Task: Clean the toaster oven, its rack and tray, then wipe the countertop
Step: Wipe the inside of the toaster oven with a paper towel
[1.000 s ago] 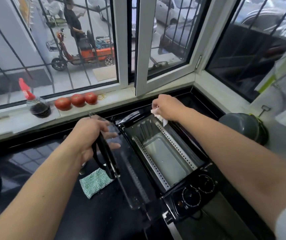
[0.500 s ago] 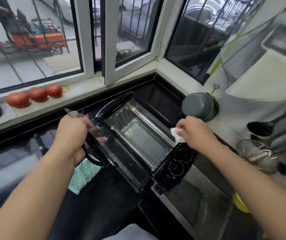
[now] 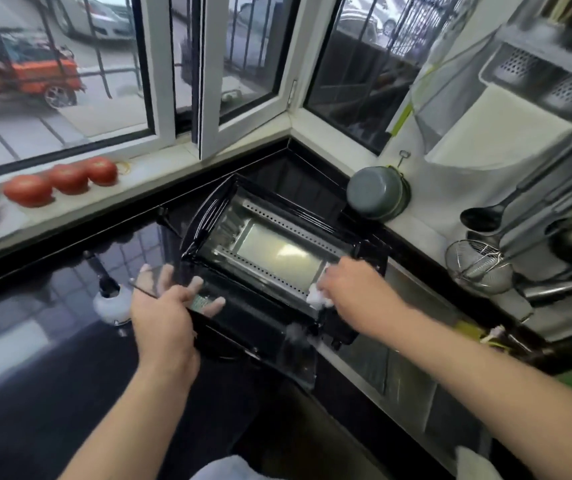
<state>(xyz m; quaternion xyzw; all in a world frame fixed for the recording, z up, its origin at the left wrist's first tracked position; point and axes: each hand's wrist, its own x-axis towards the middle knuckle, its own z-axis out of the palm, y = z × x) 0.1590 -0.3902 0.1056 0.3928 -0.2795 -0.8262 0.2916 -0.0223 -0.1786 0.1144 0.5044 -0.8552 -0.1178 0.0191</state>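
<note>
Moved: right hand [image 3: 353, 289] with its white wipe [image 3: 315, 296] sits at the near right corner of the oven [image 3: 277, 251] mouth; 1.0 s ago it was at the far rim, 0.5 s ago by the dial panel. View has swung right as well.
Meaning: I judge the wipe is working round the front frame of the opening, so oven cleaning is under way; rack, tray and desk wiping look not yet done.
Right hand: fingers curled round the wipe, pressing it on the frame's lower right edge.
Left hand [image 3: 170, 306]: holds the edge of the opened door [image 3: 243, 327], thumb on top and fingers spread under the glass, as in both earlier frames.
Oven place: on the black desk [image 3: 52, 323] in the window corner, just left of the steel sink edge [image 3: 398, 358].
Oven facing: appears tipped onto its back, mouth up toward the camera, door swung down toward the person.
Long axis: runs from upper left to lower right in view, dial end nearest the right hand.
Inside: bare shiny back wall, 2 perforated strips along the long sides; no rack or tray visible in it.
Nearby: 3 tomatoes [image 3: 59, 181] on the sill, grey pot [image 3: 378, 192] behind the oven, both well apart from the hands.
</note>
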